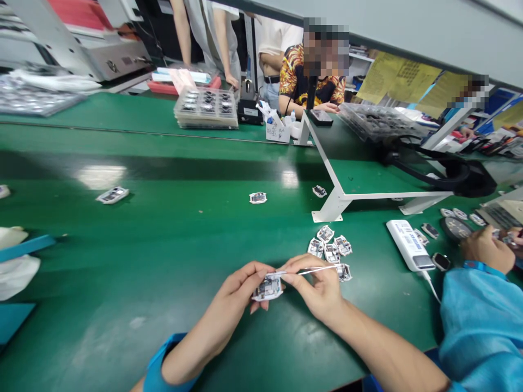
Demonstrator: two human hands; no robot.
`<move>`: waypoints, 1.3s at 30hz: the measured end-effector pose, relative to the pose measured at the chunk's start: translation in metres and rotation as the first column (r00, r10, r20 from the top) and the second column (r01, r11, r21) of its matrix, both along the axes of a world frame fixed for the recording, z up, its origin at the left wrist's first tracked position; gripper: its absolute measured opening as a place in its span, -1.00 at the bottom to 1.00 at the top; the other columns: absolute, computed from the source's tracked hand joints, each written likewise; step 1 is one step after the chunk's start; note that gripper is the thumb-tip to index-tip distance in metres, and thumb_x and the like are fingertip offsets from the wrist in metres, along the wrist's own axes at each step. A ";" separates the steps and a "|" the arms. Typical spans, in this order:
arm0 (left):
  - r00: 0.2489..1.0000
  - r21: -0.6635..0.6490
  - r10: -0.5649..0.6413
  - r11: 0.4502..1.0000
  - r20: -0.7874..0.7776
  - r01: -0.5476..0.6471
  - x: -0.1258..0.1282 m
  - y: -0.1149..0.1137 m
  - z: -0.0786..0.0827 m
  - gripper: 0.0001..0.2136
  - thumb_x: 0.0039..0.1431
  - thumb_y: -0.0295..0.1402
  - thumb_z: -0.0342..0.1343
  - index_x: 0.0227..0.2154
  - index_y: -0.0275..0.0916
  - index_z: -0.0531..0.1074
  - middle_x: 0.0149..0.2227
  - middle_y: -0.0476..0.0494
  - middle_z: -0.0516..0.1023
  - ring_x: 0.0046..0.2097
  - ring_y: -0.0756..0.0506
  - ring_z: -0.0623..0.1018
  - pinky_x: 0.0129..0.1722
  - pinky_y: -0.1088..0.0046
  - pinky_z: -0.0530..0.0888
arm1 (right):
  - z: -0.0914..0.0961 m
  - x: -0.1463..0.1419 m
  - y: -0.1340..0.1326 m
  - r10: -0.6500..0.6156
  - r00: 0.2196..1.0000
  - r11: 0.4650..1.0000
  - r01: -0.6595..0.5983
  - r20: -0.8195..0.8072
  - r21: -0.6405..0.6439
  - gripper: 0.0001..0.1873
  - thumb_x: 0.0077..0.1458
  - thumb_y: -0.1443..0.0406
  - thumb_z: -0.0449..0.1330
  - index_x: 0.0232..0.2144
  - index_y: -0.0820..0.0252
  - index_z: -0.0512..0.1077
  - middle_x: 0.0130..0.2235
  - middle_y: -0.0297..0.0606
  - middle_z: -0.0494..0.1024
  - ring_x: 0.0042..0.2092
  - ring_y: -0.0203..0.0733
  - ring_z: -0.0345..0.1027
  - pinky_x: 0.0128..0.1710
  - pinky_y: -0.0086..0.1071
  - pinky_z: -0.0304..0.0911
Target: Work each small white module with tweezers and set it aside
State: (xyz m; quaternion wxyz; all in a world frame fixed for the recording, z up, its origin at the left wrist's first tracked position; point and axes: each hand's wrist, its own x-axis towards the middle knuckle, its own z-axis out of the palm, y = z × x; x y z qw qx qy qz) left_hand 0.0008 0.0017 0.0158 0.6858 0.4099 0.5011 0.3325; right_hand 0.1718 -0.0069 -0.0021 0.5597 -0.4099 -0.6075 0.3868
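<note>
Near the middle of the bench, my left hand (241,286) is closed on a small white-framed circuit module (268,287), its board side facing up. My right hand (316,286) is closed, thumb and index finger pinching thin, pale tweezers (316,269). Their tip end meets the upper edge of the module, and the other end points right. Just beyond my right hand lies a cluster of similar modules (332,251). One more module (344,272) sits beside its knuckles. My fingers partly hide the held module.
Single modules (257,197) are spread along the green bench (183,218). A white-legged stand (333,204) rises at back right. A white cabled device (409,245) lies near a co-worker's hand (488,250) at right. Behind are stacked clear trays (206,109) and several people.
</note>
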 end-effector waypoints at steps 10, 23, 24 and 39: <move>0.998 0.022 -0.038 0.999 -0.050 0.039 0.001 0.002 -0.003 -0.66 0.04 -0.02 0.19 -0.41 -0.25 0.48 -0.62 0.07 0.42 -0.55 0.02 0.35 -0.56 0.55 0.21 | 0.010 0.004 0.003 0.081 0.996 0.995 -0.078 0.048 -0.065 -0.98 0.11 0.31 0.31 -0.37 0.13 0.55 -0.30 -0.22 0.66 -0.23 -0.14 0.57 -0.19 -0.27 0.46; 0.999 -0.019 -0.028 0.999 -0.043 0.027 0.001 0.002 -0.005 -0.62 -0.01 0.00 0.23 -0.42 -0.27 0.47 -0.58 0.07 0.43 -0.56 0.05 0.34 -0.57 0.56 0.19 | -0.003 -0.001 0.005 0.033 0.985 0.967 -0.075 -0.171 -0.245 -0.80 0.07 0.14 0.33 -0.40 0.14 0.49 -0.36 -0.25 0.63 -0.34 -0.18 0.55 -0.33 -0.34 0.47; 0.999 -0.021 -0.027 0.999 -0.048 0.026 0.001 0.002 -0.006 -0.62 -0.01 0.01 0.23 -0.41 -0.28 0.47 -0.57 0.06 0.44 -0.56 0.05 0.34 -0.57 0.56 0.20 | -0.003 -0.001 0.005 0.041 0.989 0.974 -0.070 -0.139 -0.217 -0.83 0.08 0.17 0.32 -0.40 0.15 0.50 -0.37 -0.25 0.64 -0.33 -0.17 0.56 -0.33 -0.34 0.47; 0.998 0.030 -0.047 0.998 -0.030 0.048 -0.003 0.001 -0.004 -0.73 0.06 -0.16 0.20 -0.32 -0.27 0.47 -0.52 0.03 0.44 -0.50 0.00 0.37 -0.53 0.51 0.26 | -0.003 -0.001 0.005 -0.019 0.999 0.995 0.016 -0.029 -0.096 -0.95 0.11 0.31 0.29 -0.38 0.17 0.50 -0.36 -0.22 0.64 -0.35 -0.19 0.57 -0.34 -0.37 0.49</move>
